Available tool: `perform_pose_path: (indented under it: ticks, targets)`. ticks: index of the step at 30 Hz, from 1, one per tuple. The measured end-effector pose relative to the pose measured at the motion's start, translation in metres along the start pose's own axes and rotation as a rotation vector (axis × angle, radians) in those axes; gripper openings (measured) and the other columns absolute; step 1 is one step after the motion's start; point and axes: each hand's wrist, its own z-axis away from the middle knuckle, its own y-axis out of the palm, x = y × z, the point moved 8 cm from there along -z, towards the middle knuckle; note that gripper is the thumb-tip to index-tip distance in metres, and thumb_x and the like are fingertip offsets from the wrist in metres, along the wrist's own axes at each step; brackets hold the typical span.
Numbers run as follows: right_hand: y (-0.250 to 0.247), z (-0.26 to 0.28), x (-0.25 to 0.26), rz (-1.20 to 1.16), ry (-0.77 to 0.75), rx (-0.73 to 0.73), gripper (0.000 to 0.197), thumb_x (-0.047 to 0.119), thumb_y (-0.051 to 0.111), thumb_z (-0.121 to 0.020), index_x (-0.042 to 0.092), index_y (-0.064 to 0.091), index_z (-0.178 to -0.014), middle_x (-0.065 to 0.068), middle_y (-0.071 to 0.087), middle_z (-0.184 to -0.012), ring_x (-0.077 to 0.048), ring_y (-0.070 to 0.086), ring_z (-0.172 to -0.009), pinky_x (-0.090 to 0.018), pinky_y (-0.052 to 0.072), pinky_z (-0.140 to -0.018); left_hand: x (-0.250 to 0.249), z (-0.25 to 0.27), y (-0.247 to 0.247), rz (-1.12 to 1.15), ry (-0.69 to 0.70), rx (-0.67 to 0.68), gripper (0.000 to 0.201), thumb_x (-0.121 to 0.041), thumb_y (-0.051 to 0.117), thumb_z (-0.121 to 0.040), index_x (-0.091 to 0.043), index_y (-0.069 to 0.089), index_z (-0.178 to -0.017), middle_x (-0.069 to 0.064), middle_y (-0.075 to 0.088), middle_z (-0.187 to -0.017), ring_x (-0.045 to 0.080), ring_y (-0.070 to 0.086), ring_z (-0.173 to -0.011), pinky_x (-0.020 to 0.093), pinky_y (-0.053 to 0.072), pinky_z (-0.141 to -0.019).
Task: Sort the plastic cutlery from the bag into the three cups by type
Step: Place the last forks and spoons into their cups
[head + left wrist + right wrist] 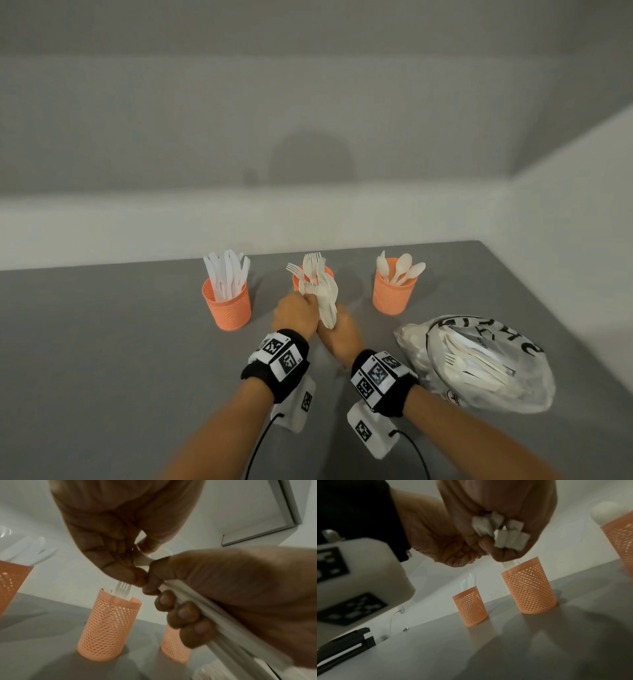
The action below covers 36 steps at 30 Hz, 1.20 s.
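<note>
Two hands meet just in front of the middle cup (pixel 298 279), raised above the grey desk (pixel 137 342). Our right hand (pixel 337 334) is wrapped in a fist around a bundle of cutlery (pixel 327 303), spoon bowls and fork tines fanning out above it; from the right wrist view the squared, flat handle ends (pixel 508 534) stick out below the curled fingers. Our left hand (pixel 294 313) is beside it, knuckles touching, fingers curled and pinching one white piece at the top of the bundle; which type we cannot tell.

Three cups stand beyond the hands, all orange plastic cylinders with a perforated mesh wall. Left of the left hand, the knife cup (pixel 227 308) holds smooth white knives (pixel 227 274). The middle cup holds forks (pixel 313 265), tines up. Beyond the right hand to its right, the spoon cup (pixel 394 294) holds cream spoons (pixel 402 267), rounded bowls up.

Just right of the right wrist lies the bag (pixel 486 363), crinkled clear plastic with black lettering, more pale cutlery showing through it.
</note>
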Motion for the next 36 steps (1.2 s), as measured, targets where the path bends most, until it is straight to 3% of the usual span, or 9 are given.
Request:
perform_pose_path:
  ticks: [3,6,11,17,21,25,27,30,36]
  targets:
    - [-0.006,0.003,0.003,-0.111,-0.028,0.034,0.039,0.043,0.062,-0.075,0.024,0.062,-0.109,0.009,0.069,-0.084,0.000,0.064,-0.070,-0.023,0.054,-0.065,0.001,-0.014,-0.004,0.109,0.026,0.010,0.046,-0.028,0.032,-0.096,0.003,0.063,-0.080,0.021,0.069,-0.085,0.036,0.066,-0.080,0.042,0.055,-0.079]
    - [-0.010,0.008,0.004,-0.247,0.063,0.086,0.017,0.038,0.060,-0.088,0.021,0.060,-0.092,0.009,0.045,-0.051,-0.002,0.034,-0.033,-0.017,0.028,-0.034,0.003,-0.027,-0.025,0.416,0.037,-0.082,0.045,-0.026,0.028,-0.098,-0.005,0.057,-0.073,0.023,0.068,-0.082,0.038,0.067,-0.079,0.049,0.055,-0.079]
    - [-0.012,0.003,-0.008,-0.499,0.269,0.112,0.035,0.043,0.033,-0.099,0.013,0.052,-0.094,0.005,0.035,-0.049,-0.004,0.027,-0.030,-0.013,0.021,-0.033,0.029,-0.036,-0.046,0.957,-0.153,-0.184,0.030,-0.016,0.030,-0.099,0.000,0.054,-0.107,0.007,0.060,-0.056,0.019,0.060,-0.052,0.038,0.051,-0.068]
    - [-0.005,-0.003,-0.002,-0.529,0.281,0.138,0.031,0.035,0.031,-0.100,0.013,0.050,-0.088,0.009,0.037,-0.043,-0.004,0.027,-0.030,-0.014,0.021,-0.034,0.020,-0.005,-0.005,0.851,-0.155,0.090,0.029,-0.026,0.056,-0.091,-0.018,0.047,-0.065,-0.009,0.036,-0.033,0.006,0.032,-0.032,0.017,0.027,-0.037]
    - [0.002,-0.003,0.007,-0.391,0.179,0.116,0.027,0.044,0.035,-0.098,0.029,0.047,-0.079,0.007,0.038,-0.045,-0.006,0.029,-0.033,-0.017,0.022,-0.037,0.010,0.009,0.019,0.841,-0.180,0.132,0.019,-0.023,0.063,-0.087,-0.005,0.062,-0.081,-0.003,0.047,-0.042,0.002,0.037,-0.026,0.014,0.030,-0.033]
    - [0.003,0.000,0.009,-0.314,0.104,0.121,0.023,0.035,0.033,-0.101,0.021,0.050,-0.092,0.004,0.049,-0.051,-0.006,0.038,-0.034,-0.020,0.028,-0.036,0.018,-0.003,0.019,0.850,-0.233,0.027,0.030,-0.019,0.045,-0.095,0.006,0.061,-0.101,0.010,0.056,-0.062,0.012,0.056,-0.043,0.018,0.038,-0.041]
    - [0.002,0.000,0.012,-0.227,0.050,0.117,0.022,0.033,0.034,-0.101,0.019,0.050,-0.097,0.008,0.050,-0.050,-0.006,0.042,-0.034,-0.022,0.032,-0.037,0.024,-0.014,0.012,0.828,-0.224,-0.036,0.035,-0.020,0.037,-0.098,0.007,0.060,-0.092,0.018,0.058,-0.068,0.034,0.058,-0.064,0.025,0.039,-0.050]
    - [-0.001,0.000,0.008,-0.171,0.029,0.118,0.020,0.032,0.034,-0.100,0.020,0.047,-0.110,0.000,0.047,-0.056,-0.007,0.040,-0.036,-0.021,0.033,-0.036,0.031,-0.023,-0.004,0.893,-0.222,-0.126,0.038,-0.024,0.030,-0.101,-0.005,0.053,-0.080,0.005,0.057,-0.058,0.026,0.055,-0.060,0.036,0.050,-0.065]
    - [-0.004,0.000,0.008,-0.072,-0.047,0.143,0.020,0.028,0.035,-0.101,0.018,0.048,-0.110,0.004,0.047,-0.057,-0.002,0.041,-0.043,-0.013,0.034,-0.044,0.016,-0.034,-0.024,0.844,-0.147,0.013,0.042,-0.036,0.056,-0.090,-0.016,0.040,-0.056,-0.008,0.031,-0.029,0.006,0.028,-0.026,0.019,0.027,-0.040]
